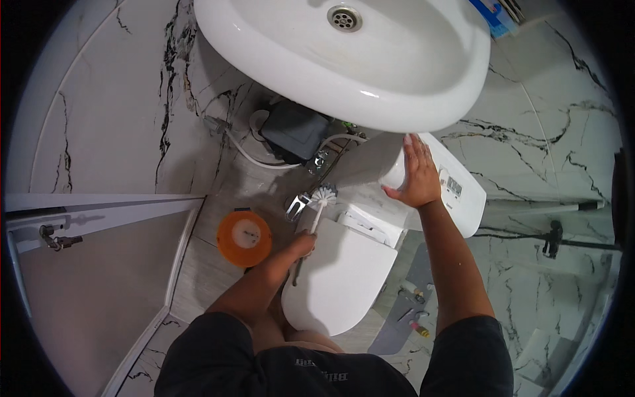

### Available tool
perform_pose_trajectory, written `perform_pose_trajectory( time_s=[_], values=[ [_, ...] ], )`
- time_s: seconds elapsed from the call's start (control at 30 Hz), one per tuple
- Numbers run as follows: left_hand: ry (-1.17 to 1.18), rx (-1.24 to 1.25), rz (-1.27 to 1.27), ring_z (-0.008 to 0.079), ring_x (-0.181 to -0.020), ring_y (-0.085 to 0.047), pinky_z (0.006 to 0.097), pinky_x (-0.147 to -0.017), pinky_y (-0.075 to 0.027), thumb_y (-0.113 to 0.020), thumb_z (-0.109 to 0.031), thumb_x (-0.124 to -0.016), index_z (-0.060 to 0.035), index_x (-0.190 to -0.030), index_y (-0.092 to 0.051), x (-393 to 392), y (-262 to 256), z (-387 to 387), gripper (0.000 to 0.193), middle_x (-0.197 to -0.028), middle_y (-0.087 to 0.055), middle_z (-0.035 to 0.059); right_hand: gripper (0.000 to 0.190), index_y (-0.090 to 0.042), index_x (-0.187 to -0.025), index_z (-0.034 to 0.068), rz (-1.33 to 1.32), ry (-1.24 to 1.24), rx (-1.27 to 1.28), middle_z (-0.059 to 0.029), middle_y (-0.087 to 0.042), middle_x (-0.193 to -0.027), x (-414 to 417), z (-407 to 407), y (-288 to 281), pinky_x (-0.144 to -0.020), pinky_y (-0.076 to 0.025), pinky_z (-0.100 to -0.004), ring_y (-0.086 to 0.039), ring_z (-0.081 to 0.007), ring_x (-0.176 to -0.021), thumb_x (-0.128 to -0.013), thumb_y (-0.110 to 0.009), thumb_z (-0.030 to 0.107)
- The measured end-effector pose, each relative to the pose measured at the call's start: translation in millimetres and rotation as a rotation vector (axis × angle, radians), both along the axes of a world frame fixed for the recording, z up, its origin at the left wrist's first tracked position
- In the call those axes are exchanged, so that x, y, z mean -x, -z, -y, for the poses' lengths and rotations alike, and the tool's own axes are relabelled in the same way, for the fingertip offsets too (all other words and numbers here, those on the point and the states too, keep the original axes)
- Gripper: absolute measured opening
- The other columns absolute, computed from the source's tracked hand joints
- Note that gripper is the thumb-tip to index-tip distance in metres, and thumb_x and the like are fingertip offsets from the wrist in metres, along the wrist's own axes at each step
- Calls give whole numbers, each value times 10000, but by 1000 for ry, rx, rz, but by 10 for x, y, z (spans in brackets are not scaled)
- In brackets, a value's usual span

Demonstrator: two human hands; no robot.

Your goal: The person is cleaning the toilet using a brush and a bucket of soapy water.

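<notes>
My left hand (303,243) grips the handle of a white toilet brush (323,197). Its bristle head points away from me, beside the toilet's hinge end, and the handle's tail sticks out below my fist. Beneath and right of that hand is the white toilet lid (342,278), lowered. My right hand (421,173) lies flat against the white toilet cistern (459,208), thumb spread and nothing in it. Its fingertips come close to the underside of the washbasin rim (397,116). A chrome fitting (297,206) is just left of the brush head.
An orange bucket (225,250) with whitish contents stands on the floor at left. Beneath the basin (278,54) are a dark grey bin (297,130) and a white hose (248,159). A door (104,273) stands at far left. Small items lie on a grey mat (392,330) at right.
</notes>
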State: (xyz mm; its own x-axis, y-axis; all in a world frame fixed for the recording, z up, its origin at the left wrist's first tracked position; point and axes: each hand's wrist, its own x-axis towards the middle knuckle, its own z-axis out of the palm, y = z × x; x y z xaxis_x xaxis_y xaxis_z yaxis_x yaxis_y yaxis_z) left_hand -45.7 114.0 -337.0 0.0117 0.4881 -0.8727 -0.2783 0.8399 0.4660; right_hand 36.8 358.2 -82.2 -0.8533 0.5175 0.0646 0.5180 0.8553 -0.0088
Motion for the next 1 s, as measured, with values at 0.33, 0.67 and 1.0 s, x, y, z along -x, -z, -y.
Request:
perform_pose_trajectory(
  time_s=[0.33, 0.67, 1.0],
  values=[
    [-285, -176, 310, 131, -661, -473, 265, -580, -416, -378, -274, -876, -82, -912, -419, -432, -629, 946, 199, -781, -456, 29, 840, -207, -1287, 30, -463, 290, 24, -213, -219, -1317, -331, 902, 554, -1005, -183, -428, -223, -362, -1217, -613, -678, 206],
    [354, -323, -103, 207, -832, -490, 349, -738, -407, -469, -250, -840, -29, -1049, -432, -706, -911, 921, 307, -938, -478, 91, 339, -395, -1053, 106, -897, 827, 2185, -10, -453, -723, -1379, 3294, 1533, -485, -373, -217, -413, -92, -539, -863, -408, 387],
    [880, -1203, -1601, 315, -1153, -338, 414, -972, -255, -576, -207, -726, -98, -1137, -428, -816, -2557, -1573, 449, -1231, -371, 166, 156, -410, -801, 129, -1746, 1377, 1732, -10, -381, -591, -1056, 2992, 1321, -336, -302, -233, -354, -98, -428, -858, -328, 249]
  ],
)
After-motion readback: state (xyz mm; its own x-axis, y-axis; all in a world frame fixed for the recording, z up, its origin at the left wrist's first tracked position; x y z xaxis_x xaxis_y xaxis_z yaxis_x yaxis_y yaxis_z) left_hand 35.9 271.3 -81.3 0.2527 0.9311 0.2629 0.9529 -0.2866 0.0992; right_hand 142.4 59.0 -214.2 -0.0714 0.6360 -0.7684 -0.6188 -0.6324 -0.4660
